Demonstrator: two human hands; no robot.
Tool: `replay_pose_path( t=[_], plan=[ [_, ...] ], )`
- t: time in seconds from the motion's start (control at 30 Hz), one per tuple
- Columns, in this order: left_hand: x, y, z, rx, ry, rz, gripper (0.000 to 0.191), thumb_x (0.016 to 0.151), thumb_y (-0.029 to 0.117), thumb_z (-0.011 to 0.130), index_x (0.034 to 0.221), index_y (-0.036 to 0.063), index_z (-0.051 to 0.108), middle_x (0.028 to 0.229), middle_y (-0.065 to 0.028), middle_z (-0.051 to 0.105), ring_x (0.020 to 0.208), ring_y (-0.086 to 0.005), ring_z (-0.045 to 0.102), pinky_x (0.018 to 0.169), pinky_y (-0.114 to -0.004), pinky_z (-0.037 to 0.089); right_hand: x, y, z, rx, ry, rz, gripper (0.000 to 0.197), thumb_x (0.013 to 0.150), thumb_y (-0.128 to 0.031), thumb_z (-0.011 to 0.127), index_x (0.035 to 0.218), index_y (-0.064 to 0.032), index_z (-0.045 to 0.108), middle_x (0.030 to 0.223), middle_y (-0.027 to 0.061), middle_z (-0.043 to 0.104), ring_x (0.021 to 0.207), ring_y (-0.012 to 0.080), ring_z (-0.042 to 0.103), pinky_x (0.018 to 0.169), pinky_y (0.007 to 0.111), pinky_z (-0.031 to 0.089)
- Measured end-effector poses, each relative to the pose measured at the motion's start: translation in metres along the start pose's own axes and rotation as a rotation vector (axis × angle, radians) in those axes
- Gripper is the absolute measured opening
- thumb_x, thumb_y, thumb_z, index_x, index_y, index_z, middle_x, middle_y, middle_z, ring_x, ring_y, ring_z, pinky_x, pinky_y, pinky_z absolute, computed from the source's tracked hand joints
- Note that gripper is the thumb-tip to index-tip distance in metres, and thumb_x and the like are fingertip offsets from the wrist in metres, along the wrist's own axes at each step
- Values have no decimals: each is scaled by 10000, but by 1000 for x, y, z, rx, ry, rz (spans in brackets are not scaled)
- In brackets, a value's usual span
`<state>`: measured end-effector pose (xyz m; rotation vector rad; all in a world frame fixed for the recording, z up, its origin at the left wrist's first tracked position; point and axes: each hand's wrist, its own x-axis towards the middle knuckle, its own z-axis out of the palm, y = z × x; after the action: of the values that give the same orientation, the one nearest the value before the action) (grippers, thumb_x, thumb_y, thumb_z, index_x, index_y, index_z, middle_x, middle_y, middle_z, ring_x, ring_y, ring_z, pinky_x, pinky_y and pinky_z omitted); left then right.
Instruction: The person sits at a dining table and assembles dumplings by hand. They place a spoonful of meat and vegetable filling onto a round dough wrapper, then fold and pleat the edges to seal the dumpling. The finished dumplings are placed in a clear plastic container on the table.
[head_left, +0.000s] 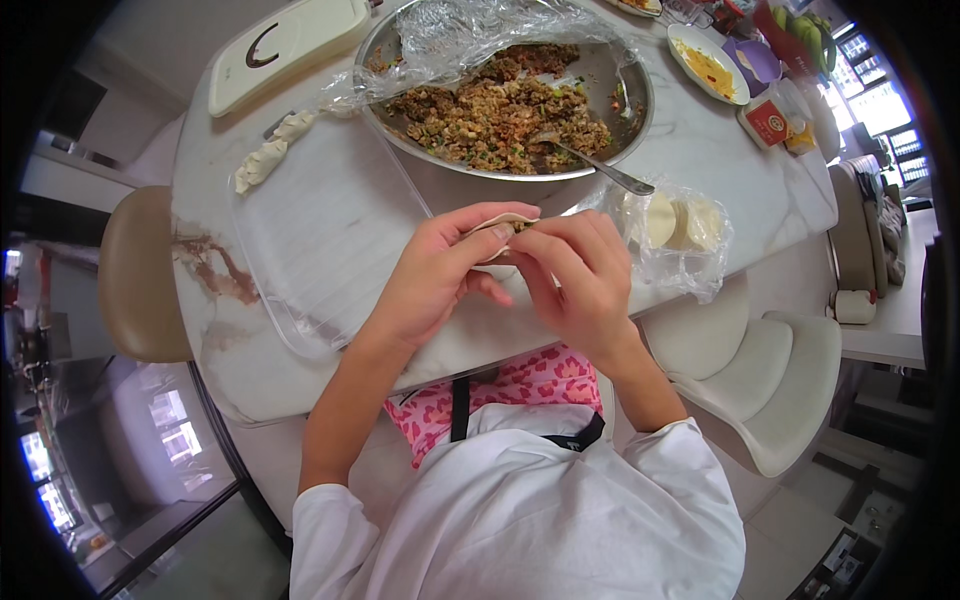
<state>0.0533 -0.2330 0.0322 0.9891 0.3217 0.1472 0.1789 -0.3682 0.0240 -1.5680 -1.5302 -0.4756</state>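
Between my two hands is a folded dumpling wrapper (491, 222) with some filling showing at its right end. My left hand (442, 262) cups it, thumb pressed on the near side. With thumb and fingertips, my right hand (581, 274) pinches the right edge; part of the wrapper is hidden behind the fingers. Just beyond stands a wide steel bowl (517, 177) of minced filling (480, 112), a metal spoon (611, 171) resting in it. To the right, a stack of round wrappers (664, 221) lies in a clear plastic bag (694, 274).
A clear plastic tray (322, 247) lies at the left, with several finished dumplings (262, 165) along its far left edge. Cling film (510, 26) partly covers the bowl. A cream lid (289, 49) lies behind the tray. At the far right stand a plate of food (705, 64) and a red-labelled container (769, 124).
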Motion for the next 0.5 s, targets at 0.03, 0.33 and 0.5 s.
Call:
replay_pose_path(
  t=[0.03, 0.33, 0.5],
  plan=[
    [0, 0, 0, 4, -2, 7, 395, 1043, 177, 538, 1369, -44, 567, 1171, -97, 696, 940, -123, 705, 629, -243, 618, 0, -1, 3, 21, 26, 36, 291, 722, 13, 773, 995, -69, 718, 886, 46, 651, 744, 239, 597, 642, 366, 451],
    [-3, -1, 1, 183, 42, 150, 451, 1089, 262, 494, 1405, -54, 554, 1221, -128, 679, 1078, -172, 669, 785, -302, 615, 12, -6, 7, 33, 13, 199, 347, 757, 23, 767, 1091, -59, 716, 868, 60, 647, 792, 254, 591, 666, 381, 466],
    [-3, -8, 1, 314, 75, 240, 412, 1094, 241, 501, 1384, -38, 590, 1176, -116, 699, 1055, -153, 668, 781, -287, 611, 12, -3, 3, -19, 7, 174, 310, 741, -1, 785, 1032, -93, 739, 863, 30, 646, 802, 240, 591, 672, 372, 463]
  ],
)
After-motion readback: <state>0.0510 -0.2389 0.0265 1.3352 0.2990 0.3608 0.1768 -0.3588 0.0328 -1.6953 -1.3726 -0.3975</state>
